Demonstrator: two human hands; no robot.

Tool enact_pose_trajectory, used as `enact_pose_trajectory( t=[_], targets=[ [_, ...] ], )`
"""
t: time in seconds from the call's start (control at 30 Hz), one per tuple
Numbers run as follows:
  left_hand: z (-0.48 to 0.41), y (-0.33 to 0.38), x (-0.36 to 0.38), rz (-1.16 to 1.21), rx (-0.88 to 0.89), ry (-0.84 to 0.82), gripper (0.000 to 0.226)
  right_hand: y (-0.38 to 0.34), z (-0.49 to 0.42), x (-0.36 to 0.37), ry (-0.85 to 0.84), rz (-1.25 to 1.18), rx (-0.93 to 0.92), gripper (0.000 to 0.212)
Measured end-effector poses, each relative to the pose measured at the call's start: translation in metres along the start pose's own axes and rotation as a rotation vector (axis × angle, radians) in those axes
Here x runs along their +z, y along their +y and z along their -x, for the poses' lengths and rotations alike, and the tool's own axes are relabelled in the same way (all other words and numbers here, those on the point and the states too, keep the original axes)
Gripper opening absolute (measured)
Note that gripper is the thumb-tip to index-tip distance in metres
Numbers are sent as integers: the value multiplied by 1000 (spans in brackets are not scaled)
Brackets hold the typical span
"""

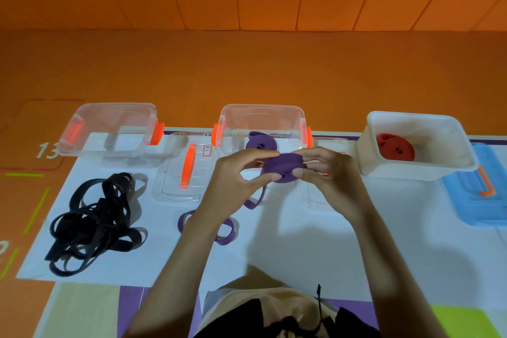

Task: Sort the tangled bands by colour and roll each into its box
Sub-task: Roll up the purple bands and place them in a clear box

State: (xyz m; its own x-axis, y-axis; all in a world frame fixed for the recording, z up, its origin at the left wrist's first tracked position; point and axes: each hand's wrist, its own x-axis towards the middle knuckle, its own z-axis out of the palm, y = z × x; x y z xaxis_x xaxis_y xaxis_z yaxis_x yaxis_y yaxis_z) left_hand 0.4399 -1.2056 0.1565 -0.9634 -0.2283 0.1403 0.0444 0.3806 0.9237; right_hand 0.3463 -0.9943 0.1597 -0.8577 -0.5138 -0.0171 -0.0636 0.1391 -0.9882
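Head view. Item: purple roll (pixel 281 167), part-wound, pinched between left hand (pixel 241 170) at its 9 o'clock and right hand (pixel 326 173) at its 3 o'clock; both hands closed on it, equally near. Loose purple tail (pixel 256 197) hangs toward 7 o'clock; further purple band (pixel 225 230) lies on the table. Destination, by judgement: middle clear box (pixel 299 115), directly at 12 o'clock from the roll, already holding a purple coil (pixel 259 141). Black tangle (pixel 96 225) at 9 o'clock, unsorted; left clear box (pixel 82 115) beyond it. White box (pixel 452 170) at 2 o'clock holds a red roll (pixel 396 148). Surface: white sheet (pixel 301 241). Room: orange floor and wall.
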Motion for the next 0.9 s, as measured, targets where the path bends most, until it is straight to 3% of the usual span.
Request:
enact_pose_trajectory(
  t=[0.13,0.27,0.4,0.5,0.67,0.8,0.9],
  targets=[
    [2,-2,-6,197,-95,-19,45,2,4,6,-30,-228,48,40],
    [4,-3,-12,146,-115,-59,40,1,3,5,-151,78,-21,41],
    [5,2,-6,93,-62,-56,37,-3,4,9,-17,86,-74,37],
    [7,3,-4,213,-36,0,38,-8,2,13,63,19,-95,41],
    [5,5,-17,173,26,-1,42,-13,3,26,-28,-163,-103,42],
    [5,7,-27,-152,53,-85,49,-12,4,19,-132,200,-66,41],
    [8,9,-26,-260,95,-127,46,-18,4,16,-141,364,-57,36]
  ],
)
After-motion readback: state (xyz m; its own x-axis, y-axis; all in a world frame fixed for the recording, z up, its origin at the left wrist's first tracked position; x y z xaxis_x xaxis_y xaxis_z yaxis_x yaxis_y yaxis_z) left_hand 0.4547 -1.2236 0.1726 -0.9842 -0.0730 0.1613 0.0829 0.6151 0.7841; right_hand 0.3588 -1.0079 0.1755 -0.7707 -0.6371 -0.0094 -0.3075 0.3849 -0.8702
